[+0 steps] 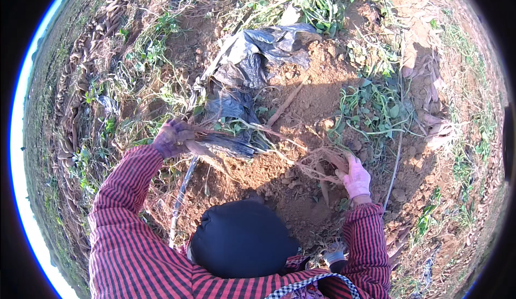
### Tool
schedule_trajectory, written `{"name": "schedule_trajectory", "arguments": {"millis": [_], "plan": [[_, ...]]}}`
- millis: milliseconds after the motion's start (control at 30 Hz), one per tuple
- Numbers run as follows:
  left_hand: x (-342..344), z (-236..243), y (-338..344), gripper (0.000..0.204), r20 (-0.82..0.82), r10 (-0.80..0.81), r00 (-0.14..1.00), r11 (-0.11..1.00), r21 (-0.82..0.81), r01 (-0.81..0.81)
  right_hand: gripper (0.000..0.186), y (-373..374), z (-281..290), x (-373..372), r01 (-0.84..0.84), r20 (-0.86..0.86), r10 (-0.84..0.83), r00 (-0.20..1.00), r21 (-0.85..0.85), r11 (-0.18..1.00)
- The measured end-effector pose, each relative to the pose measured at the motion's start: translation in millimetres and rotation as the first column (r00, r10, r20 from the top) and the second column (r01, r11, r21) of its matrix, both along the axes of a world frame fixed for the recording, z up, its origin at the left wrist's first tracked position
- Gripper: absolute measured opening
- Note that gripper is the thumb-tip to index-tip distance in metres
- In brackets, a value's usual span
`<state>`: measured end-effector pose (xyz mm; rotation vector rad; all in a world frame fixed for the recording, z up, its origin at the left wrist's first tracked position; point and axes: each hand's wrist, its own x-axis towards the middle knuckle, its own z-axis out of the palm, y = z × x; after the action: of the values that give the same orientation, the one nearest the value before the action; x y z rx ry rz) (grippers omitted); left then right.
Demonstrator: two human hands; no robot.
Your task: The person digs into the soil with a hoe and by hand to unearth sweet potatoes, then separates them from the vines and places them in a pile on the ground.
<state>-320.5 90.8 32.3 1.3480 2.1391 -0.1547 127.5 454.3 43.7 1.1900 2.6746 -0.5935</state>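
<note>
My left hand (pixel 173 137), in a soiled purplish glove, grips a clump of brown tuberous roots (pixel 209 156) beside torn black plastic film (pixel 242 73). My right hand (pixel 356 176), in a pale pink glove, is closed on a tangle of stringy roots and tubers (pixel 328 164). Thin roots and pale stems stretch between both hands over loose reddish soil (pixel 279 178). A long brown tuber (pixel 285 102) lies just beyond them. A rounded dark padded object (pixel 244 237) sits below, close to my body.
Leafy vines (pixel 376 108) lie right of the film, with more greenery (pixel 317 8) farther ahead. Dug tubers (pixel 72 132) form a long row on the left. A thin pale strip (pixel 398 162) runs along the right, and a striped tube (pixel 180 202) lies left of the dark object.
</note>
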Motion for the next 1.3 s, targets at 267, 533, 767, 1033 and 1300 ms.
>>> {"name": "schedule_trajectory", "arguments": {"millis": [267, 533, 767, 1033, 1300], "plan": [[13, 92, 128, 0.045, 0.917, -0.165, 0.363, 0.583, 0.388, -0.714, 0.031, -47, 10, -6, -0.325, -0.015, 0.349, 0.937, 0.330, 0.886], [168, 1, 256, 0.049, 0.998, -0.004, -0.063, 0.950, -0.016, -0.313, 0.045, -11, 63, -75, 0.231, -0.503, 0.132, 0.854, 0.593, 0.771], [206, -7, 248, 0.050, 0.904, -0.047, 0.424, 0.951, 0.170, -0.258, 0.051, -39, -15, -86, -0.484, -0.063, -0.987, -0.148, -0.866, 0.128], [217, 1, 236, 0.045, 0.949, 0.137, 0.283, 0.979, -0.086, -0.185, 0.075, -43, 27, -106, -0.020, -0.598, -0.801, 0.004, -0.801, 0.598], [222, -6, 203, 0.022, 0.146, -0.529, 0.836, 0.827, -0.134, 0.546, 0.061, -43, 68, -81, 0.105, -0.649, 0.088, 0.756, 0.253, 0.962]]}}
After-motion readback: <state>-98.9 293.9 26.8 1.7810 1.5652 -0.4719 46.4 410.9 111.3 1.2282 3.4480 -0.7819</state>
